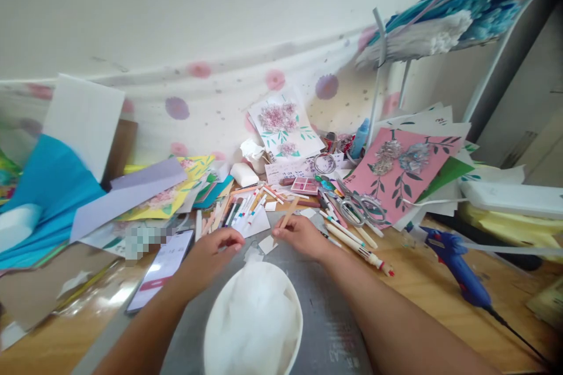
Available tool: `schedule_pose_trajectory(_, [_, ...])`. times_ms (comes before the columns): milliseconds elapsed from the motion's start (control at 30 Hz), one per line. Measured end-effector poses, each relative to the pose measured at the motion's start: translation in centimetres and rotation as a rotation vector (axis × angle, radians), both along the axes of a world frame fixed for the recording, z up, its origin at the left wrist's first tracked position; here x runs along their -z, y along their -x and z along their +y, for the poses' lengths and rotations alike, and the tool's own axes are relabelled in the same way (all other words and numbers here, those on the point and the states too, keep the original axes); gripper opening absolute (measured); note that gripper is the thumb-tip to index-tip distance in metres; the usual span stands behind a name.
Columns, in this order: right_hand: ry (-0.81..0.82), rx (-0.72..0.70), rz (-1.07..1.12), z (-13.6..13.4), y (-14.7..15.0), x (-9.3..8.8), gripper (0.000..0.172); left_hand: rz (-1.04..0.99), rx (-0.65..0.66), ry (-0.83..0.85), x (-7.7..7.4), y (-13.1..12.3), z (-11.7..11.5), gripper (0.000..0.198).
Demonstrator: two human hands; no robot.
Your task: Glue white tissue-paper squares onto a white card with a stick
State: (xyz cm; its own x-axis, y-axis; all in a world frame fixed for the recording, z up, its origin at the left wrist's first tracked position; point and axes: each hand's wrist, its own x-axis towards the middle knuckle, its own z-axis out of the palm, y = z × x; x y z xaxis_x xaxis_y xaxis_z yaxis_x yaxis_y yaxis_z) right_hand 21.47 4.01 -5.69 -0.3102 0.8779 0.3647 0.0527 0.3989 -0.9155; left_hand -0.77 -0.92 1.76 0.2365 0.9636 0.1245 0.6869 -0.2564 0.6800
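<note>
My right hand [301,235] pinches a flat wooden craft stick [289,212], which points up and away from me. Just below its fingertips a small white paper square [266,244] lies on the grey cutting mat [328,304]. To the left, my left hand [222,249] hovers over the mat with loosely curled fingers, nothing visible between them. Between my forearms stands a white oval bowl [297,328], holding a soft white wad [259,304] that looks like tissue or cotton.
A phone [160,269] lies by my left forearm. Pens and brushes [246,208], scissors [358,208] and a palette [305,186] crowd the back. Pink flower art [407,173] leans at right, near a blue glue gun [461,269] with its cord.
</note>
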Motion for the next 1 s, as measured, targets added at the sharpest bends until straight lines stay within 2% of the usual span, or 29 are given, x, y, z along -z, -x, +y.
schedule_pose_trajectory(167, [-0.050, -0.043, -0.170, -0.1, 0.8, 1.4, 0.005, -0.034, 0.126, 0.026, -0.1, -2.6, 4.1, 0.015])
schedule_pose_trajectory(333, [-0.050, -0.033, -0.201, 0.3, 1.2, 2.1, 0.011, -0.155, 0.135, 0.038, 2.5, -3.5, 6.6, 0.017])
schedule_pose_trajectory(433, [-0.005, -0.002, -0.139, 0.3, 1.1, 2.1, 0.016, -0.183, 0.129, 0.056, 3.6, -3.0, 6.5, 0.017])
schedule_pose_trajectory(600, [0.177, 0.068, 0.053, -0.2, 0.6, 0.8, 0.024, -0.165, 0.138, 0.109, 3.3, -1.9, 5.7, 0.014])
schedule_pose_trajectory(700, [0.276, 0.101, 0.180, -0.6, 0.5, 0.0, 0.029, -0.092, 0.195, 0.191, 3.4, -1.7, 5.6, 0.022])
schedule_pose_trajectory(833, [0.373, 0.095, 0.373, -1.2, 0.7, -0.7, 0.024, -0.086, 0.233, 0.263, 4.1, -1.8, 5.5, 0.031])
schedule_pose_trajectory(1000, [0.457, 0.049, 0.550, -1.7, 0.8, -1.6, 0.022, -0.218, 0.294, 0.344, 4.1, -2.0, 5.2, 0.024])
